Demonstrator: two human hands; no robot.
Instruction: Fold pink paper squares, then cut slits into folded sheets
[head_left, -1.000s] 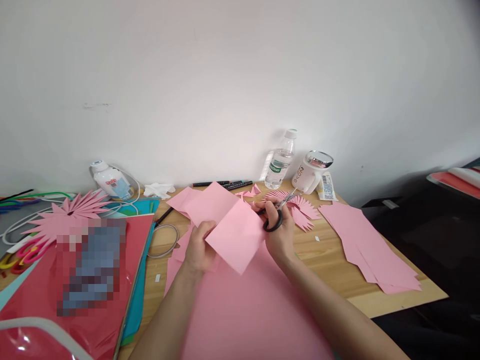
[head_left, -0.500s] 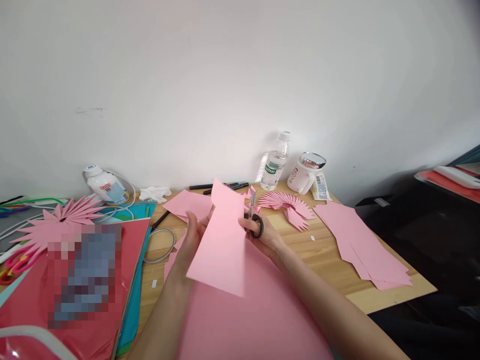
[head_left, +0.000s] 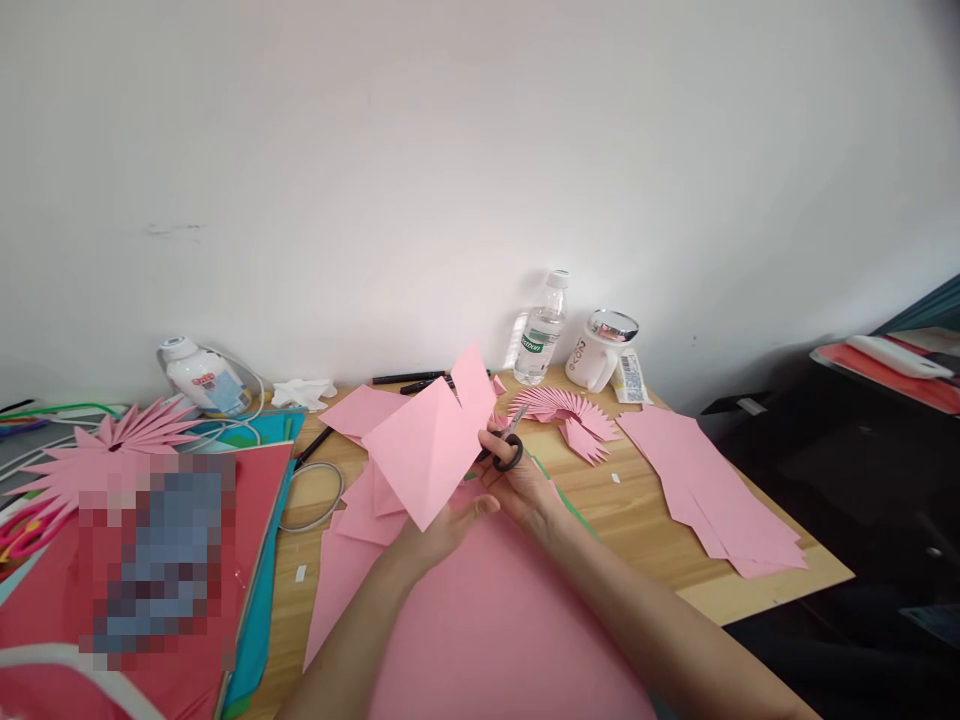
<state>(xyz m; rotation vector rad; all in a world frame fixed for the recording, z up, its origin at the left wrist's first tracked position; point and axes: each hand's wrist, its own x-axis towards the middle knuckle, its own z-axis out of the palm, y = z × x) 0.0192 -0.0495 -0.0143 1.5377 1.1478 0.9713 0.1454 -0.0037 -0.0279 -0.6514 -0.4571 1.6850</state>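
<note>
My right hand [head_left: 521,485] grips black-handled scissors [head_left: 510,452], blades pointing up. Its thumb and finger also meet the right edge of a raised pink paper sheet [head_left: 420,440]. A crease runs down the sheet, and a slit or notch opens at its top. My left hand [head_left: 442,535] is just below and behind the sheet's lower corner, thumb stretched out to the right and apart. The paper hides part of its fingers. Under both hands lies a large pink sheet [head_left: 495,620]. Several pink pieces [head_left: 367,520] lie left of it.
A pink folded-paper fan [head_left: 566,408], a water bottle [head_left: 540,335] and a white mug [head_left: 596,360] stand or lie at the back. Cut pink sheets [head_left: 709,485] lie at right. At left are another pink fan [head_left: 120,450], a red packet [head_left: 255,530] and a white bottle [head_left: 202,378].
The raised pink sheet has turned, so its lower corner now points down. My left hand has moved from the sheet's left side to below it. The scissors stay in my right hand.
</note>
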